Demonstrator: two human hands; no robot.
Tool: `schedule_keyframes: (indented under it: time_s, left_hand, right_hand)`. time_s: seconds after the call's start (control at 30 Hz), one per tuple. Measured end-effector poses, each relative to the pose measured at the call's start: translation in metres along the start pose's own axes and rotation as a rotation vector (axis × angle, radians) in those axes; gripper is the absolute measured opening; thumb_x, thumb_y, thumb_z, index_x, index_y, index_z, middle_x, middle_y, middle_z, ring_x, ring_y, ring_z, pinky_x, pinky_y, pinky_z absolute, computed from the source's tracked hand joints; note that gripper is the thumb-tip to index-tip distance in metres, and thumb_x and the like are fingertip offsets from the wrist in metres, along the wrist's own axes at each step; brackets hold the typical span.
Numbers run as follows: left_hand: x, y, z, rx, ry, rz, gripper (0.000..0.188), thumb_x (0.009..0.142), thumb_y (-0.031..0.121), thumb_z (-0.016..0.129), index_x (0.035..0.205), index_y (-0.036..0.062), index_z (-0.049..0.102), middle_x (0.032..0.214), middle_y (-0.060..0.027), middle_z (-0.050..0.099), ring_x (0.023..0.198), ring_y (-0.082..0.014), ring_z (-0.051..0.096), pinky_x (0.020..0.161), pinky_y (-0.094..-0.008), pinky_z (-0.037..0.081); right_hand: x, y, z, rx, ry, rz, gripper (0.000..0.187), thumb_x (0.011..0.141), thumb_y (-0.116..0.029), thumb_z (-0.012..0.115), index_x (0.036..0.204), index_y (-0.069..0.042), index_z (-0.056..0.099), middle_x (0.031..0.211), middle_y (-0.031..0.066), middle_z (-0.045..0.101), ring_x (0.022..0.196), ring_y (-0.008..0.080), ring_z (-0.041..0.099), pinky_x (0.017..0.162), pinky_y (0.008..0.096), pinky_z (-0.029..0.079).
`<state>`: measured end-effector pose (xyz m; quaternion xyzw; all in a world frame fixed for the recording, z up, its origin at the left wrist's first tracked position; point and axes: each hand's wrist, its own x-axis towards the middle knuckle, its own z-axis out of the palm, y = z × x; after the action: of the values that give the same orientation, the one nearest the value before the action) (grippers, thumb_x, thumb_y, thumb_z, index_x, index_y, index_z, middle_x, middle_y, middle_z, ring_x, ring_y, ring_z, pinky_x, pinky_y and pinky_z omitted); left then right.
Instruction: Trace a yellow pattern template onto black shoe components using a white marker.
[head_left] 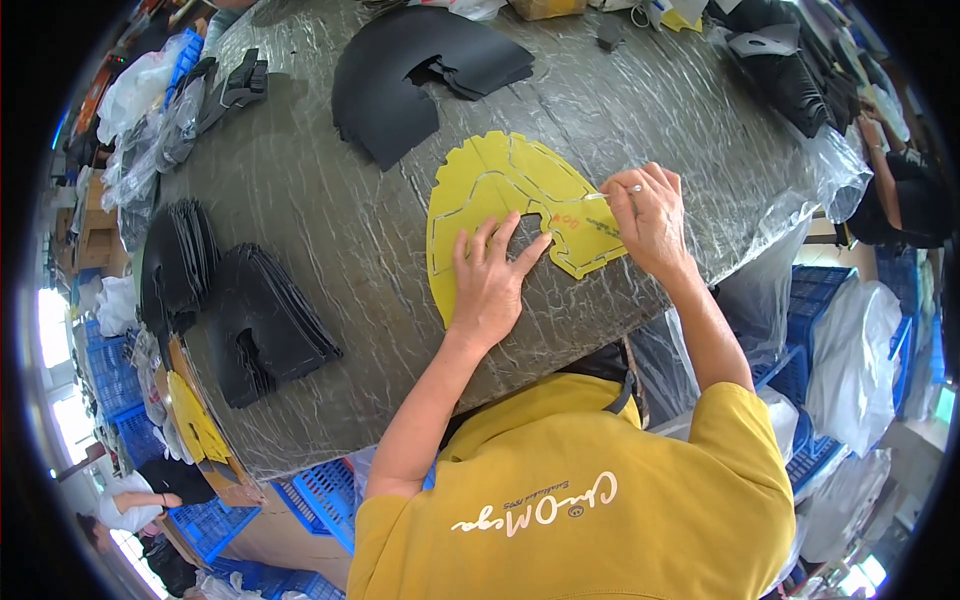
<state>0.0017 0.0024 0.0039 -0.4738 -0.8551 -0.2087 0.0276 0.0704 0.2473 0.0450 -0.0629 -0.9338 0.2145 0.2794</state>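
Judging the yellow sheet (515,185) light and stiff, we favour edge holds; our left hand (488,285) spreads over it, our right hand (648,218) pinches a slim pen (633,189).

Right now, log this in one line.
left hand: spread on curved yellow slotted sheet | right hand: gripping slim pale pen | beyond: curved black sheets

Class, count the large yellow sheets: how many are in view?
2. One yellow sheet lies on the table under the left hand; a second sheet is beside the table's lower-left edge. Others may be hidden.
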Motion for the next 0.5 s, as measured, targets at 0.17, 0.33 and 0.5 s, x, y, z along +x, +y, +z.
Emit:
schedule_keyframes:
  time_s: [0.17, 0.33, 0.5]
  left_hand:
    - [0.001, 0.000, 0.000, 0.018, 0.001, 0.005, 0.069, 0.085, -0.009, 0.058, 0.141, 0.0306, 0.063, 0.150, -0.0110, 0.048, 0.134, -0.0342, 0.045, 0.116, -0.0529, 0.029]
    - [0.001, 0.000, -0.002, 0.014, -0.007, 0.005, 0.068, 0.085, -0.009, 0.059, 0.140, 0.0297, 0.064, 0.151, -0.0108, 0.047, 0.134, -0.0344, 0.044, 0.116, -0.0559, 0.029]
    - [0.000, -0.002, -0.003, 0.023, -0.027, 0.006, 0.059, 0.087, -0.002, 0.063, 0.138, 0.0273, 0.066, 0.152, -0.0124, 0.047, 0.136, -0.0368, 0.044, 0.115, -0.0629, 0.030]
  right_hand:
    - [0.005, 0.008, 0.000, -0.052, 0.025, 0.005, 0.010, 0.097, -0.010, 0.062, 0.090, -0.011, 0.069, 0.083, 0.0002, 0.068, 0.080, 0.0220, 0.061, 0.088, 0.0397, 0.043]
    - [0.008, 0.013, 0.005, 0.003, 0.011, 0.013, 0.014, 0.101, -0.015, 0.060, 0.093, -0.010, 0.071, 0.081, 0.0002, 0.069, 0.080, 0.0213, 0.061, 0.089, 0.0388, 0.043]
    - [0.019, 0.011, 0.009, 0.066, 0.030, 0.066, 0.018, 0.104, -0.019, 0.059, 0.097, -0.009, 0.073, 0.083, 0.0006, 0.072, 0.083, 0.0207, 0.062, 0.091, 0.0385, 0.043]
